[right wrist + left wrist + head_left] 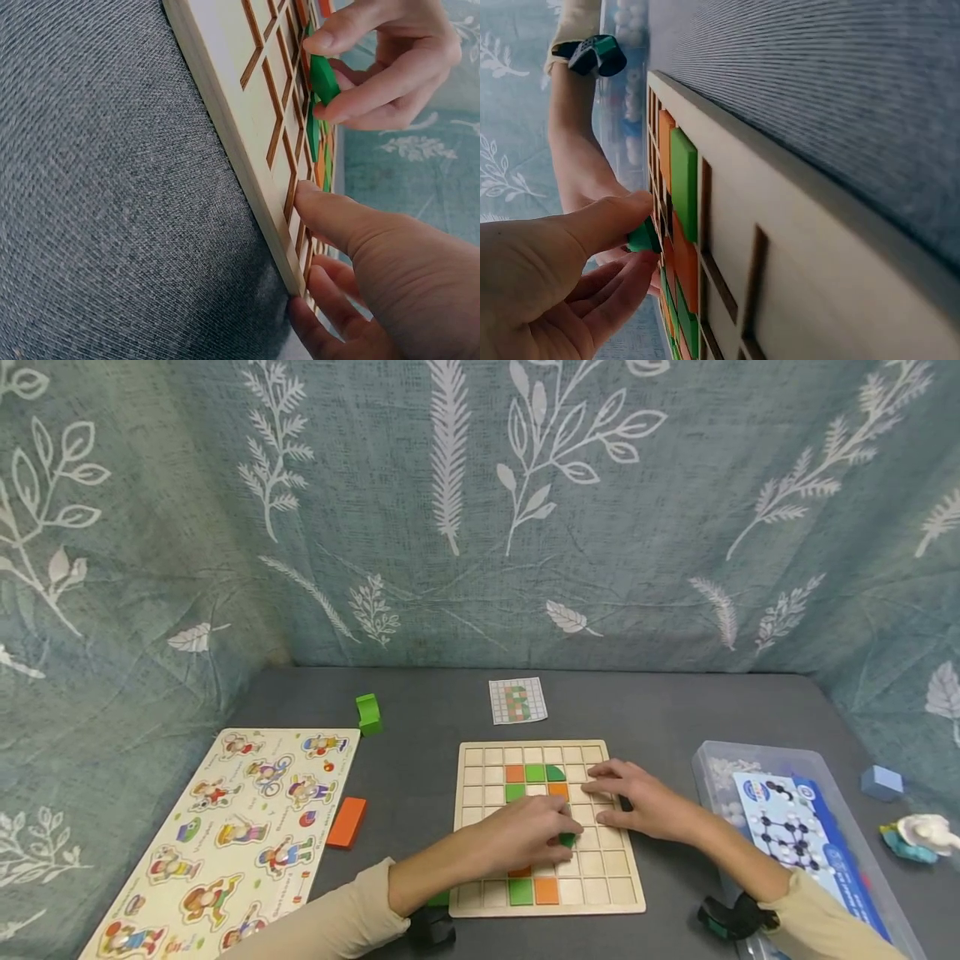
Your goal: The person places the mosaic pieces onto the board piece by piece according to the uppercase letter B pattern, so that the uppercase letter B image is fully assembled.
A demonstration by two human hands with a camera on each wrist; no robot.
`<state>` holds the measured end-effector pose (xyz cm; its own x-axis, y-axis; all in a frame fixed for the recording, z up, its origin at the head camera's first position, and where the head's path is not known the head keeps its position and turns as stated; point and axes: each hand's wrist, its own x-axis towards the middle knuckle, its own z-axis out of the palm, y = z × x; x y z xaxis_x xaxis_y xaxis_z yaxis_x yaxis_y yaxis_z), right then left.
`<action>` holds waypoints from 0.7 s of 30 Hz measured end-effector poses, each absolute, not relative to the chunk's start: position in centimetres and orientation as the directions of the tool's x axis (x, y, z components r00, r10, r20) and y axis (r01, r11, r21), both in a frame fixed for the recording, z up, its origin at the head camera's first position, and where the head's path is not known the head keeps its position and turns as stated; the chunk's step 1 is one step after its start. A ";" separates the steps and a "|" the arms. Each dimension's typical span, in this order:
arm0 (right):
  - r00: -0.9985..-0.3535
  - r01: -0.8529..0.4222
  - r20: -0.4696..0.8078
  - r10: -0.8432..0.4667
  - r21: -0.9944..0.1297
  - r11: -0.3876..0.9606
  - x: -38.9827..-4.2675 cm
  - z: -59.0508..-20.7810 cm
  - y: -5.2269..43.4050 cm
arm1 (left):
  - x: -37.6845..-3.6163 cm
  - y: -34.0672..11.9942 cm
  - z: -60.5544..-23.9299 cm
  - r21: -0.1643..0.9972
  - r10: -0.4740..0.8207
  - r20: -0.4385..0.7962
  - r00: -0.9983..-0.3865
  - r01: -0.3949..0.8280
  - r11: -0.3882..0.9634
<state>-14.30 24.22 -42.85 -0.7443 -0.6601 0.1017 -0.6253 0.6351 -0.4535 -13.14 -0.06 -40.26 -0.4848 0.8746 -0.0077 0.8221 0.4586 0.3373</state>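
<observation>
A wooden grid board lies on the dark table with orange and green tiles set in some of its squares. My left hand is over the middle of the board and pinches a dark green tile between thumb and fingers. In the left wrist view that tile is partly hidden by the fingertips. My right hand rests on the board's right edge, fingers spread, holding no tile. Near the top of the grid sit an orange tile, a green tile and a dark green curved tile.
A small pattern card lies behind the board. To the left are a picture puzzle board, an orange block and a green block. At right stand a clear plastic box, a blue block and a small figurine.
</observation>
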 end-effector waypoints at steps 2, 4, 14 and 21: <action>-0.745 -0.626 0.101 -0.660 -0.448 0.638 -14.3 -42.9 24.3 | -13.1 0.0 -40.4 0.314 0.872 0.008 -0.489 0.830 0.462; -0.746 -0.625 0.101 -0.658 -0.448 0.640 -14.2 -42.9 24.4 | -13.0 0.1 -40.5 0.290 0.868 0.025 -0.496 0.834 0.469; -0.743 -0.630 0.108 -0.661 -0.448 0.634 -14.4 -42.8 24.3 | -13.0 0.3 -41.0 0.249 0.849 0.102 -0.518 0.840 0.482; -0.755 -0.614 0.097 -0.649 -0.452 0.647 -14.3 -42.9 24.2 | -12.8 0.2 -40.9 0.173 0.845 0.122 -0.521 0.850 0.498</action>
